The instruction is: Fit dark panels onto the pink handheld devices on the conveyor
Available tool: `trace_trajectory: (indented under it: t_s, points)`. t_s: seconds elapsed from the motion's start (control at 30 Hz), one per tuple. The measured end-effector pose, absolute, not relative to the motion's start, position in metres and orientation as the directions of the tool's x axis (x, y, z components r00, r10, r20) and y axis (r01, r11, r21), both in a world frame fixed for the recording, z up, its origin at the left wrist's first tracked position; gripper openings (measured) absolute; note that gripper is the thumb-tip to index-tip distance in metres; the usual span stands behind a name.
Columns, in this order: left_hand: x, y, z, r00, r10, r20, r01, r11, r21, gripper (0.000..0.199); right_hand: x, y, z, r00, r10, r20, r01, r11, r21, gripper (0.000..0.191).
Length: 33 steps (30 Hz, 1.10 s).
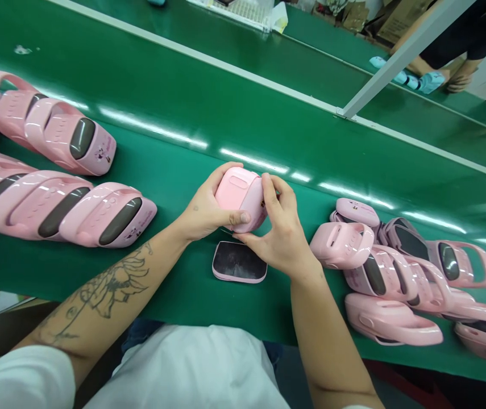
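Note:
Between both hands, above the green bench, is a pink plastic housing (pixel 237 190) with rounded corners and a small print near its right side. My left hand (pixel 208 207) wraps it from the left, thumb across the lower front. On the right edge, the fingers of my right hand (pixel 281 224) pinch it, with the thumb underneath. Just below lies a flat pink-rimmed panel (pixel 240 262) with a dark glossy face, touched by neither hand. The underside of the held housing is hidden.
Rows of pink handled housings with dark windows (pixel 108 216) stand at left. More pink housings (pixel 390 275) and loose panels (pixel 357 212) are piled at right. A metal rail (pixel 225 58) and post (pixel 405 59) border the bench. Across it, another person's hands (pixel 460 76) are near blue pieces.

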State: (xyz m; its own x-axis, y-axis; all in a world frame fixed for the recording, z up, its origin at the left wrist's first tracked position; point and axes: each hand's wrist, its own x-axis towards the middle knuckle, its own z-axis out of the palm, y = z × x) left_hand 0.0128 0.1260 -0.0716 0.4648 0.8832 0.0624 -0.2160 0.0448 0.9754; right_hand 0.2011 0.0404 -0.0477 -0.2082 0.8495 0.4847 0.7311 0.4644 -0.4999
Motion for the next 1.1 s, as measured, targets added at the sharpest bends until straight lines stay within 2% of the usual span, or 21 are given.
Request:
trace_trajectory:
  t_s: [0.47, 0.7, 0.9, 1.1]
  points:
    - [0.014, 0.122, -0.076, 0.476, 0.875, 0.090, -0.258, 0.041, 0.965, 0.093, 0.197, 0.041, -0.047, -0.220, 0.838, 0.499, 0.733, 0.480, -0.482, 0.112]
    - [0.008, 0.125, -0.064, 0.433, 0.889, 0.150, -0.198, -0.068, 0.978, 0.087, 0.190, 0.040, -0.046, -0.250, 0.807, 0.535, 0.719, 0.525, -0.456, 0.106]
    - [0.006, 0.122, -0.052, 0.360, 0.911, 0.202, -0.075, -0.188, 0.979, 0.077, 0.184, 0.040, -0.049, -0.240, 0.784, 0.572, 0.721, 0.539, -0.436, 0.107]
    - [0.005, 0.120, -0.052, 0.378, 0.895, 0.237, -0.091, -0.219, 0.972, 0.073, 0.183, 0.040, -0.048, -0.240, 0.757, 0.608, 0.732, 0.553, -0.399, 0.107]
